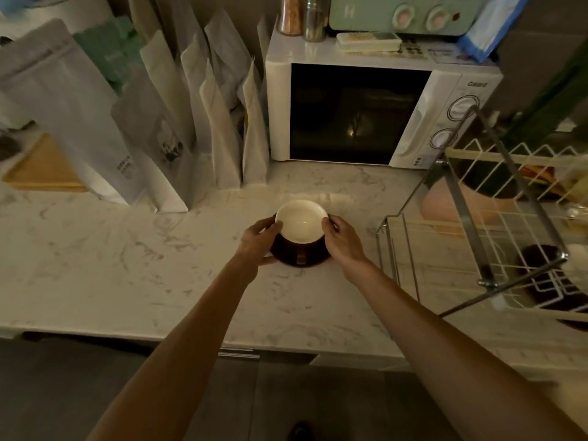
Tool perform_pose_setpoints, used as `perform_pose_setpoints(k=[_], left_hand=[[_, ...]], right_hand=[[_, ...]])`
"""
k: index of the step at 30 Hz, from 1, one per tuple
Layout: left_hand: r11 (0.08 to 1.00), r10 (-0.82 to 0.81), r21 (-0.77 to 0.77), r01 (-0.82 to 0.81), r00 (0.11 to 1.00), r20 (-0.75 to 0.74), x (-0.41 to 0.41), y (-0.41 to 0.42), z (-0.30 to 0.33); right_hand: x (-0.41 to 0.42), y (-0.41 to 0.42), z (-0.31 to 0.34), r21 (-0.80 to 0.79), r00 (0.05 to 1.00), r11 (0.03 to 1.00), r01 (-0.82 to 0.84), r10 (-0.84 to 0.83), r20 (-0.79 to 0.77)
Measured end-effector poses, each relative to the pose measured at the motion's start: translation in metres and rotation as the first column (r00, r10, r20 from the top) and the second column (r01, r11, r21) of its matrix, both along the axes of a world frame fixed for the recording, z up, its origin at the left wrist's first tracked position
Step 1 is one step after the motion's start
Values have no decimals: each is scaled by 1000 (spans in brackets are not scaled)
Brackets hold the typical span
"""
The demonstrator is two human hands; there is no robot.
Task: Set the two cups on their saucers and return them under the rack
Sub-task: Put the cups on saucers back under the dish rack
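Observation:
A dark brown cup [300, 227] with a cream inside stands on a dark saucer [313, 261] on the marble counter, its handle facing me. My left hand [259, 238] holds the cup's left side, thumb on the rim. My right hand [342, 238] holds its right side. The wire rack [471, 218] stands to the right. Beneath its lower shelf lies another dark round thing [541, 272], perhaps the second cup or saucer; I cannot tell which.
A white microwave [375, 113] sits behind the cup. Several paper bags [159, 122] stand along the back left beside a wooden board [41, 167]. The rack holds a pink bowl [445, 202]. The counter's front edge [191, 335] runs near me.

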State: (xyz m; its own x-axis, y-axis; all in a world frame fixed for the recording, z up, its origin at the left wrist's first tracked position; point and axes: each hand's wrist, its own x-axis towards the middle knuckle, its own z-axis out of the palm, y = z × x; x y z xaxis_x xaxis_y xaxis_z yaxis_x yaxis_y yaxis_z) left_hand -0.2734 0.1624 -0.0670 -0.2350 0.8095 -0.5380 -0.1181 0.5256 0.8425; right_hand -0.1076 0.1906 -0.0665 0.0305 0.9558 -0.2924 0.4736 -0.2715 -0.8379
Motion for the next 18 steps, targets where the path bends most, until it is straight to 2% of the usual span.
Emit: perform_pose_setpoints(k=[8,18], left_hand=[[1000,13,18,-12,999,-32,2,-9,1],[999,20,42,-17,998,-58,11,-64,9]], right_hand=[[2,-7,0,32,1000,999,-17,17,17],[17,-46,8,27,996,996,-89,89,1]])
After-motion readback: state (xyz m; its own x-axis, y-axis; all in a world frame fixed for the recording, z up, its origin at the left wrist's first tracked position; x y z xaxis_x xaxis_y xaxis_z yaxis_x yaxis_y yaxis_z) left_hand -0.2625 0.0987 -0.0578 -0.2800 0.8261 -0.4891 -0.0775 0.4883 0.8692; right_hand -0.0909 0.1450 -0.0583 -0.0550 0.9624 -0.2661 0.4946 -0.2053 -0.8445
